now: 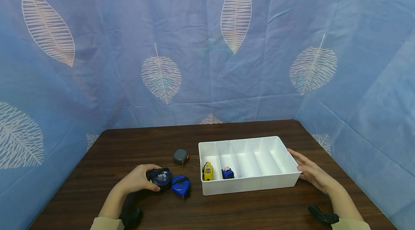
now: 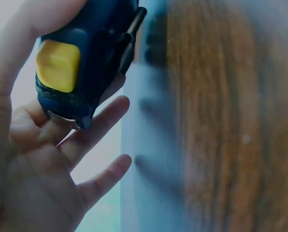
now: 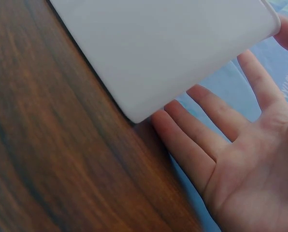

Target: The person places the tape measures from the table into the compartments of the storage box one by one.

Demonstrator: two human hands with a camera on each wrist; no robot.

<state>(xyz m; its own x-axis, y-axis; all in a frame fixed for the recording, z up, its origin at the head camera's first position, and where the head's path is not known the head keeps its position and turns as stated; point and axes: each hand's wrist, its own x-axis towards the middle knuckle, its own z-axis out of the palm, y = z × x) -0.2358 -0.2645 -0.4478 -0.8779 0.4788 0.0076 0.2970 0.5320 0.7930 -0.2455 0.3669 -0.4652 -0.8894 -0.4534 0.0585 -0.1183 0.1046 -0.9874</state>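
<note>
My left hand [image 1: 137, 179] grips a dark navy tape measure [image 1: 162, 178] marked 5m, thumb on the near side. In the left wrist view its yellow button [image 2: 59, 66] faces the camera. Right beside it on the table lies a blue tape measure [image 1: 181, 185] with a black strap. At the right end of a white divided box [image 1: 249, 185], my right hand [image 1: 312, 172] rests its fairly straight fingers [image 3: 214, 108] against the wall. Inside the box, a yellow tape measure [image 1: 208, 171] stands in the leftmost compartment and a small blue tape measure [image 1: 228, 173] in the second.
A grey tape measure [image 1: 180, 156] with an orange part lies left of the box, farther back. The dark wooden table [image 1: 146, 143] ends at a blue leaf-patterned cloth [image 1: 194, 79] behind and at both sides.
</note>
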